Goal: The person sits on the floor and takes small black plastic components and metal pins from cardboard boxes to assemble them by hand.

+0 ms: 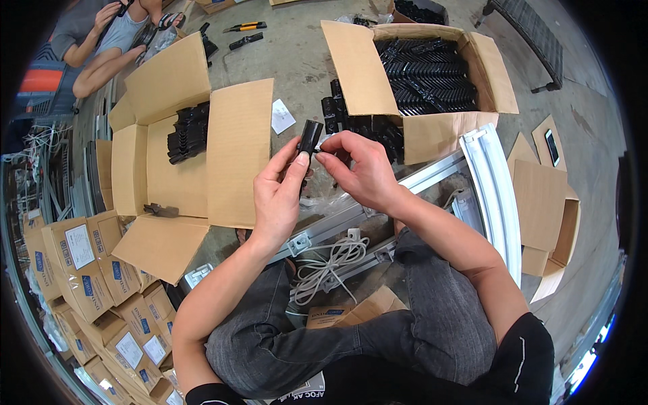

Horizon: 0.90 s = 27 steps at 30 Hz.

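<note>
Hands [278, 199] at black part [310, 135], partly thumb-covered; right pinch — unclear

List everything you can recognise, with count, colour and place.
held part: one, black, centre
boxes: many, brown, left, top, right
parts: many, black, boxes and floor
tool: one, yellow-black, floor, top
sheet: one, white, floor, between boxes
rails: several, silver or white, centre
cable coil: one, white, lower centre
phone: one, white, right
bench: one, dark, top right
co-worker: one, grey, top left
left hand: one, bare, centre
right hand: one, bare, centre
</note>
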{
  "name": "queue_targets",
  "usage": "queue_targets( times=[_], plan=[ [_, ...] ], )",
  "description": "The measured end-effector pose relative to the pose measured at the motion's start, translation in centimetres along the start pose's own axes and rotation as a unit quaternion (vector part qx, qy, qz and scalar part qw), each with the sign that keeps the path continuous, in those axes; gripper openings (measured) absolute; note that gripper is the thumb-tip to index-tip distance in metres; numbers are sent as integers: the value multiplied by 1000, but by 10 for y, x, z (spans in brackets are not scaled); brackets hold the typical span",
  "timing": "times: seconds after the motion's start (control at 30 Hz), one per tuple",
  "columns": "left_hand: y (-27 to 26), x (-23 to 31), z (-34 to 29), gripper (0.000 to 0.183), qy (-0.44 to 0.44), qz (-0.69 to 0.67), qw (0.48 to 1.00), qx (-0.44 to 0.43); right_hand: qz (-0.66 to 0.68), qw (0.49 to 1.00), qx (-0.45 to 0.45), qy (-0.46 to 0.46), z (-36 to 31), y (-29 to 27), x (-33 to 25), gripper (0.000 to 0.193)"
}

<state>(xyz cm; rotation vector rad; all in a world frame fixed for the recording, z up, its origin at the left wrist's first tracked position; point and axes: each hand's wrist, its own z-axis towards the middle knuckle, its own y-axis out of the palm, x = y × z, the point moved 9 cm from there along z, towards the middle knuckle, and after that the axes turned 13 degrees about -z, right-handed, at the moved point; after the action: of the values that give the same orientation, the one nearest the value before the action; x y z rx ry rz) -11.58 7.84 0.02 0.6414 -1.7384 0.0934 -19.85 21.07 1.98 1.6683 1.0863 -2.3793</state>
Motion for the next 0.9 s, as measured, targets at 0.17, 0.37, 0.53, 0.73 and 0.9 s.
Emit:
queue_targets(
  times=[0.17,0.37,0.53,0.73,0.9],
  plan=[
    [1,3,-1,42,4,4,1000,-5,-1,1000,18,-24,0,5,1,15],
    [0,1,-2,41,-8,-9,1000,1,-10,999,-9,-35,-2,6,-5,13],
    [3,2,-2,40,-10,-2,1000,-6,-35,998,-40,-37,0,13,3,15],
    [2,-1,-2,39,-26,-27,999,0,1,1000,-28,4,0,5,-5,16],
    [2,-1,-2,40,-24,-13,1000,-1,-82,994,-53,-47,-1,14,3,22]
  ],
)
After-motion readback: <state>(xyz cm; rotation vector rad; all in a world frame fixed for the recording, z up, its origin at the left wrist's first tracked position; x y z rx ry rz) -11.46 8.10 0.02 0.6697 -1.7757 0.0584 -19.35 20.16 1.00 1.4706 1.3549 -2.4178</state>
